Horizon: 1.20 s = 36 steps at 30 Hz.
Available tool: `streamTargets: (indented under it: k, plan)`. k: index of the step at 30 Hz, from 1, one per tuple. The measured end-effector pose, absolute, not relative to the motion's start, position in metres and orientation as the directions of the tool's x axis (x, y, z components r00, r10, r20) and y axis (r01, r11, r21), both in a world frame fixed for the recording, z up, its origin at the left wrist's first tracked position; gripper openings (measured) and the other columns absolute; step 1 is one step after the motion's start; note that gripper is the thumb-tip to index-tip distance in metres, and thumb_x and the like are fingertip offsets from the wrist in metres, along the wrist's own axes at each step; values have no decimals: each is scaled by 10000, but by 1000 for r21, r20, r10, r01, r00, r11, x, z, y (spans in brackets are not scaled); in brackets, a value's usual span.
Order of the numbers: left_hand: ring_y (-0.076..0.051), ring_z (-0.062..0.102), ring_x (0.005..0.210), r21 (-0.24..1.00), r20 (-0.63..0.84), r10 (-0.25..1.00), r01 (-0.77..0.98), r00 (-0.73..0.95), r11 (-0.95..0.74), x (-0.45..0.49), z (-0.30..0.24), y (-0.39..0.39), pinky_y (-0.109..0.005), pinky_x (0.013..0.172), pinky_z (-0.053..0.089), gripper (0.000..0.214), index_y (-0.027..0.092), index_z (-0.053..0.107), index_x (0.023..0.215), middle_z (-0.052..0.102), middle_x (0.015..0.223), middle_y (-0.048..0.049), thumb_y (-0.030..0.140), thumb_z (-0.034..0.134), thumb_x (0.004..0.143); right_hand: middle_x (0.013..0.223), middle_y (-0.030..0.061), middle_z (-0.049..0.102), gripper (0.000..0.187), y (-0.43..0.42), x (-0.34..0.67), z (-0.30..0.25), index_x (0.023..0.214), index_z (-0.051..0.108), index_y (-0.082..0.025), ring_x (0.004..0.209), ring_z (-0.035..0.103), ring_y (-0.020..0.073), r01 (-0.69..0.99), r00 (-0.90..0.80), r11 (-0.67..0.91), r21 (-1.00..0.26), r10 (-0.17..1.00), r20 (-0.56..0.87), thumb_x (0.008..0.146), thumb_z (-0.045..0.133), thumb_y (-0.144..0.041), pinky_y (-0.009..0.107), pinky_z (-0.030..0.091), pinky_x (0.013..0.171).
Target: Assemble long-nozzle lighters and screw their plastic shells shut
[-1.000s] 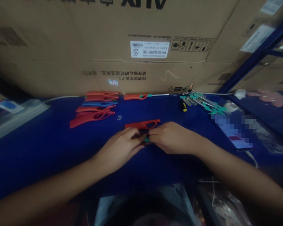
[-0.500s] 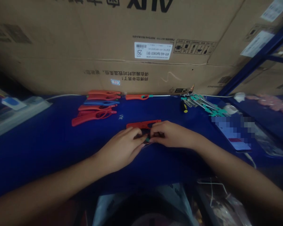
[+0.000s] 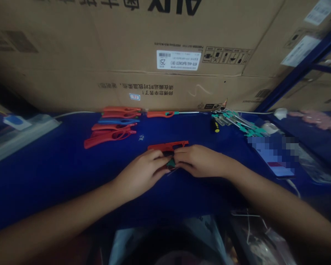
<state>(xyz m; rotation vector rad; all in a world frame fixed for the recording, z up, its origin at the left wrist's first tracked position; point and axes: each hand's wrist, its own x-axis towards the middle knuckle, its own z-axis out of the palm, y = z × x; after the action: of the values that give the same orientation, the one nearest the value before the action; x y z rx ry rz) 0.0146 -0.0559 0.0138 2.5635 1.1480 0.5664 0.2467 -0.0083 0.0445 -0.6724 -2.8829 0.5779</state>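
Head view: left hand (image 3: pixel 143 167), right hand (image 3: pixel 197 159) (fingers curled) pinch green part (image 3: pixel 171 162).

At mid-frame a small green part (image 3: pixel 171 162) is partly covered by the left hand (image 3: pixel 142 170) and the right hand (image 3: pixel 195 160), at right the phone (image 3: pixel 277 160) is partly pixelated, and large lettering (image 3: pixel 159 5) is cut off at the top edge.

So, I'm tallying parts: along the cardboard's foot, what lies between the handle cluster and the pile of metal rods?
In the head view, an orange handle lies there, with a green piece and a metal rod at its right end.
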Motion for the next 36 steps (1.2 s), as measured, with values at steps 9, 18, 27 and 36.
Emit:
streamTargets:
  k: [9,18,27,36]
  plan:
    - [-222,625,981,410,243,762,648,601,-642,14,13,-55,-390,909,538,239,198,692,1189,644,1040,-62,271,600,981,917,63,644,115,-11,246,47,934,635,-144,739,576,163,459,-883,859,-227,470,-8,964,524,-146,290,394,658]
    - [-211,608,966,346,261,716,630,648,-695,13,11,-53,-369,875,530,245,235,710,1178,617,1024,-58,292,538,1013,886,21,667,80,-5,246,41,870,665,-170,785,615,131,464,-842,756,-461,539,36,906,627,-110,253,419,715]
    - [-214,611,955,175,214,681,659,700,-732,14,20,-56,-403,893,537,327,272,657,1293,615,1083,-70,260,453,1039,832,24,683,149,13,259,42,945,704,-182,700,580,119,552,-743,730,-403,650,160,945,625,-309,234,367,638]
    - [-256,599,1103,97,191,642,637,742,-765,11,19,-55,-442,936,537,376,242,571,1382,611,1233,-96,213,435,1034,844,69,735,697,51,286,43,722,750,-190,813,682,187,849,-246,365,-382,913,327,1074,195,-422,278,455,792]
